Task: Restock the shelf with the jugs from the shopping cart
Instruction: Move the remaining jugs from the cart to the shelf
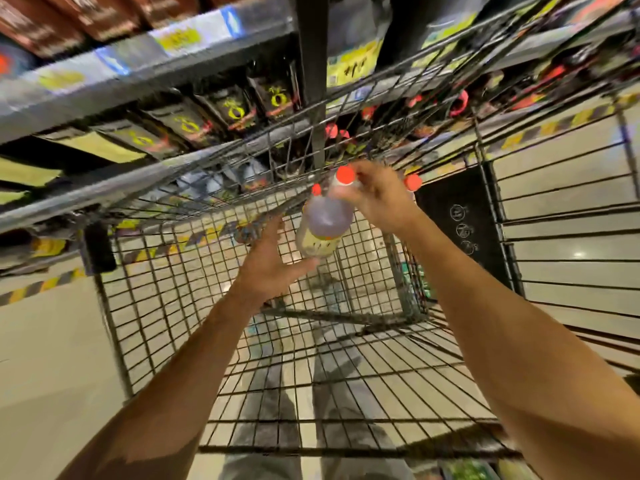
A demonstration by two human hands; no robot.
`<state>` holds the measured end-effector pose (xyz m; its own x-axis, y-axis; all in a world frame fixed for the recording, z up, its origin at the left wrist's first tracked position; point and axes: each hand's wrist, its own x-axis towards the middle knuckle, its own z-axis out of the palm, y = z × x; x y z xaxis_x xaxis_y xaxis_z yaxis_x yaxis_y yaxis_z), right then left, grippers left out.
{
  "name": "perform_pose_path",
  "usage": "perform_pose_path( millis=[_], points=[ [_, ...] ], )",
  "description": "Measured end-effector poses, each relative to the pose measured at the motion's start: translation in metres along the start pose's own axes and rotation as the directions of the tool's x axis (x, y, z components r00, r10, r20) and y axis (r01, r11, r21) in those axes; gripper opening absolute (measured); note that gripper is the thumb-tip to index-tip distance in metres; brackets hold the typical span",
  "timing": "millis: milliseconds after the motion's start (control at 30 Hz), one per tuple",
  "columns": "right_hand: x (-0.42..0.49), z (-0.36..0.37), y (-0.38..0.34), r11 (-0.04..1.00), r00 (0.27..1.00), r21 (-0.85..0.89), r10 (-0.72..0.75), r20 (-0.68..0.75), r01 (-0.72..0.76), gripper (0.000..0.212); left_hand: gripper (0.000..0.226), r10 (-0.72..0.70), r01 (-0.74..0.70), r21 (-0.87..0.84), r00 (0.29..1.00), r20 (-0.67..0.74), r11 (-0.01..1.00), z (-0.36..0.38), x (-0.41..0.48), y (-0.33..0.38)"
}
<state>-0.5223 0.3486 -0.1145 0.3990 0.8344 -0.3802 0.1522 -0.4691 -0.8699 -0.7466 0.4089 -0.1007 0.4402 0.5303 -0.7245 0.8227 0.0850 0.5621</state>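
Head view: the right hand (pixel 377 202) grips the neck of an orange-capped jug (pixel 323 225) above the wire shopping cart (pixel 360 452). The left hand (pixel 270 263) is spread open just beneath its base. Another orange cap (pixel 412 182) shows behind the right hand, in front of the shelf (pixel 138 65) stocked with black packets (pixel 235 107).

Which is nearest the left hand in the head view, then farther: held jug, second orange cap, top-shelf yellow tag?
1. held jug, just past the left hand fingertips.
2. second orange cap, up and right.
3. yellow tag, top shelf edge, upper left.
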Motion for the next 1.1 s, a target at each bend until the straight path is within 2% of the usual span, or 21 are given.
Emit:
perform_pose_path(
  millis=[67, 133, 167, 267, 300, 400, 467, 600, 700, 767, 867, 933, 1000, 1100],
  points=[
    [-0.006, 0.0, -0.009, 0.999, 0.998, 0.045, 0.024, 0.066, -0.027, 0.029, 0.123, 0.008, -0.003, -0.133, 0.999, 0.037, 0.991, 0.002, 0.001, 0.003],
    [-0.01, 0.002, -0.011, 0.99, 0.991, 0.132, 0.039, 0.13, -0.056, 0.035, 0.122, 0.021, 0.005, -0.294, 0.996, 0.086, 0.956, 0.005, 0.0, 0.006],
    [-0.012, 0.003, -0.01, 0.981, 0.986, 0.179, 0.045, 0.163, -0.074, 0.039, 0.121, 0.027, -0.003, -0.312, 0.997, 0.072, 0.95, 0.008, 0.002, 0.004],
    [-0.021, 0.01, -0.008, 0.95, 0.979, 0.274, 0.1, 0.18, -0.148, 0.028, 0.098, 0.021, -0.024, -0.192, 1.0, -0.015, 0.981, 0.018, 0.007, -0.005],
    [-0.025, 0.015, -0.007, 0.936, 0.978, 0.31, 0.119, 0.171, -0.168, 0.028, 0.092, 0.01, -0.016, -0.2, 1.0, -0.027, 0.98, 0.022, 0.008, -0.007],
    [-0.042, 0.031, 0.004, 0.894, 0.974, 0.39, 0.187, 0.125, -0.222, 0.025, 0.085, -0.011, 0.004, -0.248, 1.0, -0.029, 0.969, 0.033, 0.007, -0.016],
    [-0.053, 0.037, 0.022, 0.859, 0.958, 0.435, 0.283, 0.03, -0.268, 0.034, 0.067, -0.002, -0.006, -0.274, 1.0, -0.029, 0.962, 0.039, 0.008, -0.022],
    [-0.061, 0.029, 0.071, 0.77, 0.808, 0.485, 0.557, -0.193, -0.415, 0.041, 0.049, -0.013, 0.013, -0.35, 1.0, 0.002, 0.937, 0.045, 0.006, -0.029],
    [-0.049, 0.018, 0.102, 0.749, 0.697, 0.455, 0.642, -0.319, -0.481, 0.037, 0.044, -0.045, 0.05, -0.416, 0.999, 0.021, 0.908, 0.047, 0.012, -0.039],
    [-0.038, 0.015, 0.108, 0.774, 0.698, 0.442, 0.616, -0.365, -0.453, 0.045, 0.049, -0.068, 0.077, -0.439, 0.997, 0.035, 0.895, 0.046, 0.016, -0.046],
    [-0.025, 0.021, 0.11, 0.791, 0.761, 0.52, 0.544, -0.354, -0.323, 0.065, 0.064, -0.117, 0.126, -0.461, 0.992, 0.049, 0.878, 0.049, 0.022, -0.055],
    [-0.019, 0.03, 0.113, 0.775, 0.778, 0.589, 0.509, -0.368, -0.229, 0.081, 0.057, -0.156, 0.147, -0.489, 0.988, 0.024, 0.86, 0.051, 0.025, -0.06],
    [-0.014, 0.036, 0.116, 0.768, 0.792, 0.607, 0.494, -0.358, -0.204, 0.094, 0.042, -0.187, 0.17, -0.524, 0.982, 0.022, 0.835, 0.053, 0.026, -0.061],
    [-0.005, 0.038, 0.123, 0.807, 0.797, 0.557, 0.463, -0.389, -0.198, 0.092, 0.034, -0.178, 0.184, -0.573, 0.982, 0.067, 0.798, 0.051, 0.027, -0.065]
  ],
)
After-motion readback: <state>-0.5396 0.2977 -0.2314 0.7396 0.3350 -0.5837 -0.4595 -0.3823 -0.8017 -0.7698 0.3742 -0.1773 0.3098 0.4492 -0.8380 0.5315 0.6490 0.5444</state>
